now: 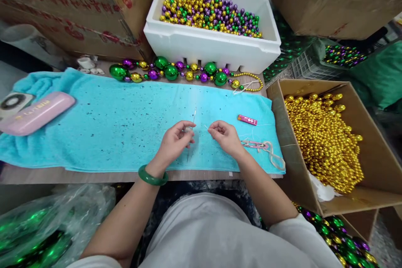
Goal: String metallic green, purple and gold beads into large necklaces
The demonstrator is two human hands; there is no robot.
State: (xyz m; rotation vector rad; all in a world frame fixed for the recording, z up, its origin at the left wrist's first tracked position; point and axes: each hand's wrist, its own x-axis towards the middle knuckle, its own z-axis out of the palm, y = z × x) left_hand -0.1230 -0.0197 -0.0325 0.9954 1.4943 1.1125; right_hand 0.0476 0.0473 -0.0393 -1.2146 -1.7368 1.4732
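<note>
My left hand [179,138], a green bangle on its wrist, pinches a thin needle [194,114] that points away from me over the turquoise towel [103,130]. A short gap to the right, my right hand [224,135] pinches a fine white thread [206,126], its free end toward the needle. Thread and needle look apart. Beyond my right hand lies a small magenta packet [247,119]. Pink thread snips [255,144] with a pale cord loop [276,157] rest close to my right wrist.
A beaded garland [171,73] runs along the towel's back edge, before a white foam box [213,46] of small beads. Right stands a cardboard box [342,205] of gold bead strands [323,138]. A pink case [39,113] lies at left, below a carton [72,16] of purple beads.
</note>
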